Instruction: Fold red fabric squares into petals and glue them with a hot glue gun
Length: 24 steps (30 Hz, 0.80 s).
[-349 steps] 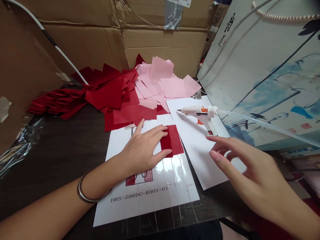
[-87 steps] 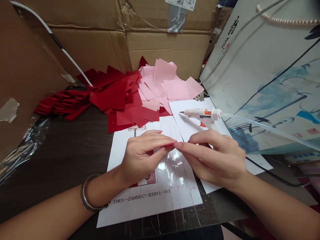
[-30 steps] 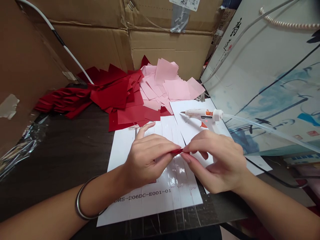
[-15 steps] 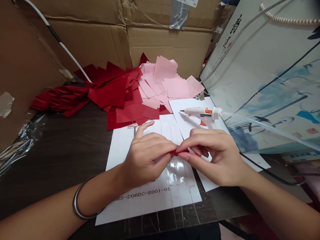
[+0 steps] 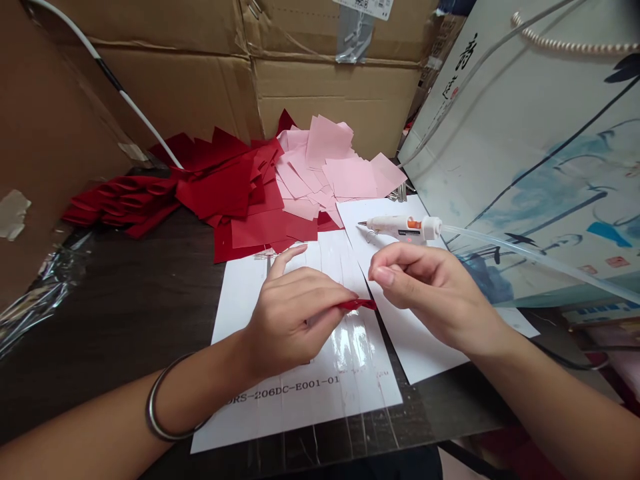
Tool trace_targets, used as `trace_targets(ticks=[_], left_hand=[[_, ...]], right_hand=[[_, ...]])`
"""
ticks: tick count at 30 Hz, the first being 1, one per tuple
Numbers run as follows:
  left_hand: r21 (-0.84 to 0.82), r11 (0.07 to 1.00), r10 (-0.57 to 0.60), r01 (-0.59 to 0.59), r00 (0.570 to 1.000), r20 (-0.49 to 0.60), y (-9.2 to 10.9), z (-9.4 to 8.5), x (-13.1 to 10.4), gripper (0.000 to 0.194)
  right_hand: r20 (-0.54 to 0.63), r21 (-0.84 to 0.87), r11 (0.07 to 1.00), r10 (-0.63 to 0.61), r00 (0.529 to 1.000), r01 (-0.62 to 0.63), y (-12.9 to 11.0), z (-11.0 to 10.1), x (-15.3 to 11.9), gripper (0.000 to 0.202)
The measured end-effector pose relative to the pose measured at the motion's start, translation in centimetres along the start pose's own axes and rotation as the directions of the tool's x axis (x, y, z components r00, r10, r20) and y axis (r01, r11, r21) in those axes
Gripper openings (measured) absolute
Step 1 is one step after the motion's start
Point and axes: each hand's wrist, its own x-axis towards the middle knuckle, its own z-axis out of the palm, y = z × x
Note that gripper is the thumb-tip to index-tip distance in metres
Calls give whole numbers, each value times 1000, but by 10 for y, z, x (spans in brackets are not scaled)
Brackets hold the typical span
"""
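My left hand (image 5: 300,313), with a metal bangle at the wrist, pinches a small folded red piece (image 5: 361,305) between thumb and fingers. Its narrow end sticks out to the right, over the white sheet (image 5: 235,333). My right hand (image 5: 420,287) is apart from it, a little up and to the right, with fingers curled and thumb tip against the forefinger. Nothing shows in that pinch. Just beyond the right hand lies a white and orange glue gun (image 5: 400,227), its tip pointing left and a clear glue stick (image 5: 525,252) running out of its back.
Behind my hands are a heap of red pieces (image 5: 220,180) and one of pink pieces (image 5: 315,160). Folded red pieces (image 5: 120,203) lie farther left. Cardboard boxes (image 5: 340,100) wall the back. A painted panel (image 5: 525,153) stands right, with a white cable (image 5: 145,117) at left.
My right hand has let go of the folded red piece and moved up and right, toward the glue gun. The left hand still holds the piece in the same place.
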Motion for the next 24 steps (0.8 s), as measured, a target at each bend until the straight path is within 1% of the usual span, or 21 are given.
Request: trace_targets(ticks=[3,7,12,16,19,24], left_hand=[[1,1000,-1,1,1000,-2,0,0,0,18],[13,1000,0,1,999,-32,-1,1,0,14],[23,1000,10,-10,1000,-10,-1,1,-1,15],[22,1000,7,-7,1000,7,0,0,0,15],[15,1000,4,-4,1000,6,-1,0,0,18],[-4,1000,-14,14,1000,-6,-2,1,-2,18]], right_hand=[[-28,-41,999,-22,999,21,1,-1,-1,13],[20,-192,981,10,1000,-6,-1,2,-3,11],[44,-311,950,4,999,10,-3,6,-3,9],[39,-340,939,-39,998,50,-4,7,-3,9],[10,-343,937,-73,997,72,-4,6,-4,8],[-8,-331,941,-79,997,72,-5,3,-4,12]])
